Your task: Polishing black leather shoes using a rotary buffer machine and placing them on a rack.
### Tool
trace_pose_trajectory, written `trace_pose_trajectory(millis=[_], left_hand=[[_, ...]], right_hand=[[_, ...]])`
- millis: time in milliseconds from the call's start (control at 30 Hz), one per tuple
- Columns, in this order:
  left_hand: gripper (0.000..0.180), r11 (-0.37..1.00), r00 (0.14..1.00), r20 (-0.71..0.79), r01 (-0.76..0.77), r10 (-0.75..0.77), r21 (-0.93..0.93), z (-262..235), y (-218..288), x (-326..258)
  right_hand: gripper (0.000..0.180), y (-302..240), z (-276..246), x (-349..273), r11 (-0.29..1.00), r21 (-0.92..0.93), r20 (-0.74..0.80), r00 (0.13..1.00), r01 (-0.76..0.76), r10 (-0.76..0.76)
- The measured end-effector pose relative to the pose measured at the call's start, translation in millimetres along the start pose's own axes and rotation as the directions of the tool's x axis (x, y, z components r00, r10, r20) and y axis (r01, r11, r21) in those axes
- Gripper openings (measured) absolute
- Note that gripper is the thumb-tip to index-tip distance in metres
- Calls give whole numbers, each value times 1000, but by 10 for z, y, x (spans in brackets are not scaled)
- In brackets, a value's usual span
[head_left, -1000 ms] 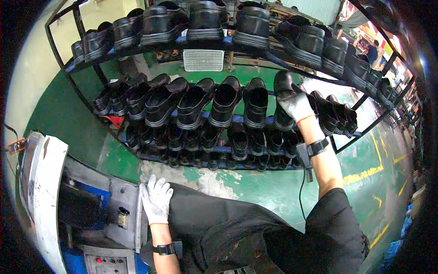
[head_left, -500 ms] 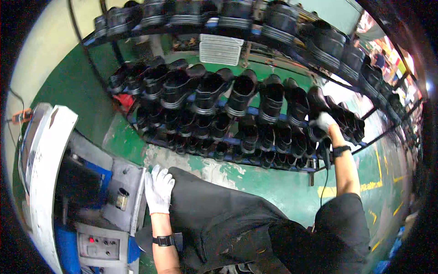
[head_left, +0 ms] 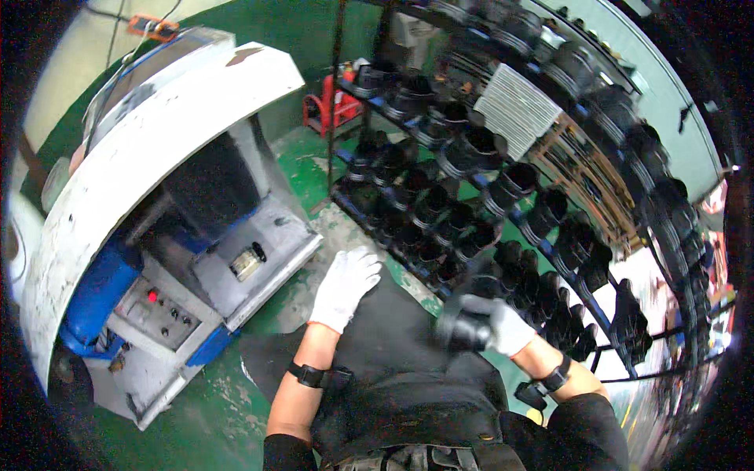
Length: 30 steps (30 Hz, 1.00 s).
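Observation:
My right hand (head_left: 510, 328), in a white glove, grips a black shoe (head_left: 465, 330) in front of my lap. Motion smears the shoe, so its details cannot be made out. White-gloved too, my left hand (head_left: 348, 289) lies at the edge of the dark apron (head_left: 393, 361) near my knee, fingers loosely extended and holding nothing. Beyond both hands a dark metal rack (head_left: 577, 302) carries rows of black shoes (head_left: 509, 188) on its shelves.
To the left stands a white machine (head_left: 173, 118) with a blue cylinder (head_left: 98, 302), a control panel (head_left: 161, 310) and a small jar (head_left: 246, 263) on its ledge. A red metal object (head_left: 331, 106) is beside the rack. Behind it leans a white slatted panel (head_left: 518, 110).
My view has turned left toward the machine. My right hand has come back from the rack shelf to my lap with a black shoe. My left hand stays by my knee.

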<state>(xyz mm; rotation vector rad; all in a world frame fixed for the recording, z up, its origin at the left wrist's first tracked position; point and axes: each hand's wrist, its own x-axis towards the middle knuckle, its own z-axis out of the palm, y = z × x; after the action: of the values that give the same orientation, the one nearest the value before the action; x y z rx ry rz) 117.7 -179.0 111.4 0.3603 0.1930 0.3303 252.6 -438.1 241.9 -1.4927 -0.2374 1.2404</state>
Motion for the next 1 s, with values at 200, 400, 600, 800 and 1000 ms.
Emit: trace_pose_trajectory(millis=[200, 400, 600, 800, 1000], left_hand=[[41, 930, 948, 88, -276, 305, -242, -313, 287, -16], [54, 679, 744, -35, -588, 667, 440, -847, 894, -392], [62, 795, 711, -552, -591, 435, -135, -1165, 1342, -179], [65, 771, 608, -627, -636, 487, -18, -1230, 1819, -188], [66, 774, 539, -649, -620, 537, 125, -1325, 2116, -59]], right_hand=[[36, -154, 1482, 914, 226, -796, 575, 818, 562, -8], [45, 309, 2225, 1889, 964, 247, 693, 677, 101, -248], [43, 245, 2572, 2467, 927, -9, 495, 807, 375, -322], [40, 189, 2910, 3091, 837, 383, 711, 703, -392, 4], [33, 381, 2877, 3692, 275, -530, 606, 585, 802, -538]])
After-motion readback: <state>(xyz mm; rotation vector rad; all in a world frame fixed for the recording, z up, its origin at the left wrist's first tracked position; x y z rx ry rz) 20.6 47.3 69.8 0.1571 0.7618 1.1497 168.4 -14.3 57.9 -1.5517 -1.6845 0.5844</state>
